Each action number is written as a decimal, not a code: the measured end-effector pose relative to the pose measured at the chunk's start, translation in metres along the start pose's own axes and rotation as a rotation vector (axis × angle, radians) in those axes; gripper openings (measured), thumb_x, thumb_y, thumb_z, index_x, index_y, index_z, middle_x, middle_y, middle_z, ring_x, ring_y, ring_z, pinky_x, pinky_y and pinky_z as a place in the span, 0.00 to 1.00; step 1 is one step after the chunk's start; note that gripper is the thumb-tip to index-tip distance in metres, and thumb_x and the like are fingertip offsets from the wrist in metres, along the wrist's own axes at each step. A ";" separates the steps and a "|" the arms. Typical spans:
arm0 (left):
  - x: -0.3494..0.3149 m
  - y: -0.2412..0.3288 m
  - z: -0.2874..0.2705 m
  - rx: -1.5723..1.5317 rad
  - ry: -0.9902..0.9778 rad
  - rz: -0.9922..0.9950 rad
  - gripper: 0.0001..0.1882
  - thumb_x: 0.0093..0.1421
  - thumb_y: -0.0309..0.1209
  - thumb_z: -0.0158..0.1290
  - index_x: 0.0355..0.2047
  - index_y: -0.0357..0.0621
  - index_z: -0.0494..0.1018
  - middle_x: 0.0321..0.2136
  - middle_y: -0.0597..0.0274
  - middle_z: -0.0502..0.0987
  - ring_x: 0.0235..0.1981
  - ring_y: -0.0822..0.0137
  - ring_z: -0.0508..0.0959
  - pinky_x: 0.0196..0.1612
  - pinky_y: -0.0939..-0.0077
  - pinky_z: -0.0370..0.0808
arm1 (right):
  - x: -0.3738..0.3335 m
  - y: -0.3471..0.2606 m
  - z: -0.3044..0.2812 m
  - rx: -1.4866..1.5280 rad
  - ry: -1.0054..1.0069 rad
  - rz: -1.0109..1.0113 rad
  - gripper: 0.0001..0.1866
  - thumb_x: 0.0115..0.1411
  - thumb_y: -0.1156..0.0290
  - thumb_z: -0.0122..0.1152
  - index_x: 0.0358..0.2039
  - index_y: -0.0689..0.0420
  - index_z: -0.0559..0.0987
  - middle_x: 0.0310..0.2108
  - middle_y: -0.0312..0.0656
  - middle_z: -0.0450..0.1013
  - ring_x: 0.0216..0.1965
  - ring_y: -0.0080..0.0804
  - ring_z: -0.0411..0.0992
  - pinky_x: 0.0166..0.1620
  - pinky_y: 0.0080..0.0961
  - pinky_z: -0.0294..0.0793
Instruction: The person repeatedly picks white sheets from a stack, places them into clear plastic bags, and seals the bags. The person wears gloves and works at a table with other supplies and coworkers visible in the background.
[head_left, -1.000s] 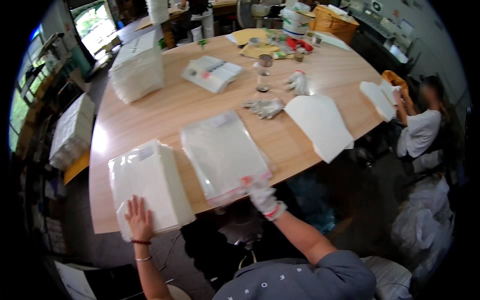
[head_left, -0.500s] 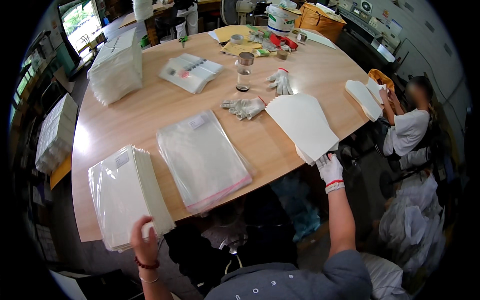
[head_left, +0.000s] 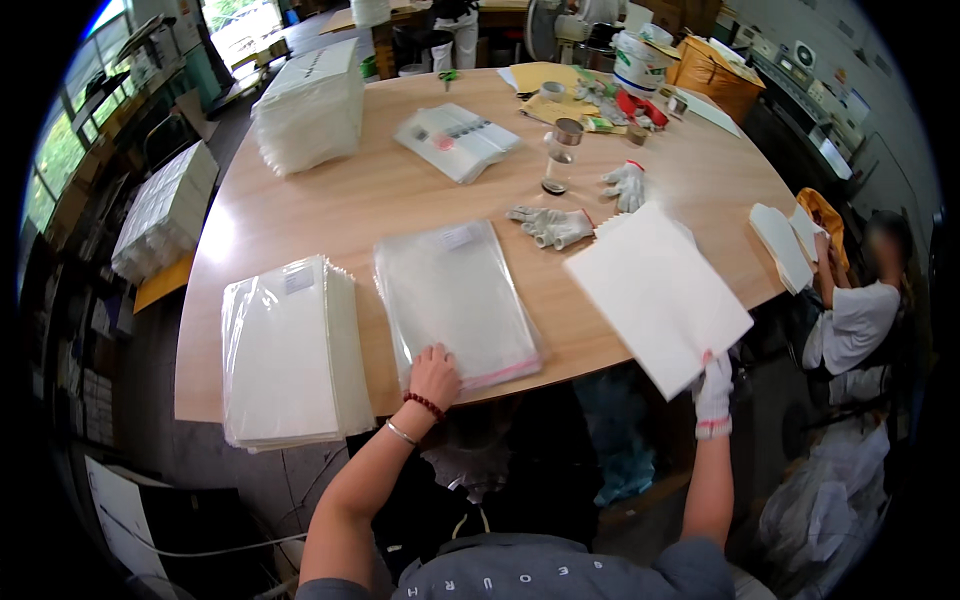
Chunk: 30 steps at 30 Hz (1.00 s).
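Observation:
My right hand point(head_left: 713, 388), in a white knit glove, grips the near corner of a white sheet point(head_left: 660, 295). The sheet slants over the table's front edge and hides most of the fanned pile beneath it. My bare left hand point(head_left: 436, 374) rests, fingers extended, on the lower edge of a stack of clear plastic bags point(head_left: 450, 285) with a pink strip. Left of the bags is a thick stack of white sheets in clear sleeves point(head_left: 275, 350). Two loose work gloves lie beyond the bags: one grey-white glove point(head_left: 553, 227) and another white glove point(head_left: 625, 185).
A clear bottle point(head_left: 560, 160) stands mid-table. Farther back are a bundle of printed bags point(head_left: 455, 140), a tall wrapped stack point(head_left: 310, 110), green scissors point(head_left: 447, 76) and a white bucket point(head_left: 640, 65). At the right, a person point(head_left: 860, 310) handles white sheets point(head_left: 783, 245).
My left hand has moved right from beside the sleeved stack onto the clear bags. My right hand has drawn a white sheet off the pile toward me. The view has shifted left.

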<state>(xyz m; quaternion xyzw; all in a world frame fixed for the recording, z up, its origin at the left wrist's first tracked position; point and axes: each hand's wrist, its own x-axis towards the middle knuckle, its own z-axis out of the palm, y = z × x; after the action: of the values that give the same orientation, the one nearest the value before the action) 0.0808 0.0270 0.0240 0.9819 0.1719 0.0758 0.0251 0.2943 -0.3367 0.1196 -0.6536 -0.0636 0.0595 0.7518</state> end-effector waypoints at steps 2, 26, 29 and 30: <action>-0.004 0.008 -0.006 0.084 0.142 0.029 0.09 0.47 0.32 0.50 0.28 0.41 0.69 0.33 0.54 0.69 0.38 0.59 0.69 0.36 0.65 0.68 | -0.042 -0.005 0.002 -0.023 -0.093 0.042 0.18 0.57 0.68 0.47 0.47 0.61 0.66 0.41 0.39 0.68 0.38 0.25 0.68 0.41 0.21 0.68; -0.012 -0.044 -0.050 -1.134 -0.053 -0.476 0.15 0.52 0.37 0.49 0.27 0.35 0.72 0.21 0.51 0.75 0.25 0.53 0.75 0.30 0.67 0.71 | -0.164 0.052 0.058 0.471 -0.088 0.770 0.06 0.53 0.69 0.50 0.31 0.55 0.71 0.21 0.34 0.67 0.15 0.19 0.61 0.15 0.15 0.62; -0.016 -0.038 -0.054 -0.947 0.043 -0.463 0.13 0.51 0.35 0.49 0.29 0.36 0.72 0.23 0.48 0.75 0.27 0.52 0.75 0.31 0.66 0.72 | -0.167 0.038 0.080 0.265 -0.019 0.560 0.08 0.55 0.70 0.45 0.36 0.58 0.68 0.24 0.38 0.68 0.16 0.24 0.65 0.16 0.19 0.63; -0.016 -0.035 -0.056 -0.814 0.083 -0.460 0.13 0.50 0.35 0.49 0.30 0.36 0.72 0.23 0.47 0.75 0.27 0.51 0.75 0.32 0.65 0.72 | -0.167 0.039 0.085 0.255 -0.008 0.518 0.09 0.56 0.71 0.45 0.37 0.58 0.68 0.26 0.39 0.69 0.17 0.25 0.66 0.16 0.19 0.64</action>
<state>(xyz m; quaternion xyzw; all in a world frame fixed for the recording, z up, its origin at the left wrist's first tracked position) 0.0454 0.0562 0.0745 0.8246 0.3422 0.1688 0.4175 0.1153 -0.2768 0.0899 -0.5482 0.1106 0.2597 0.7873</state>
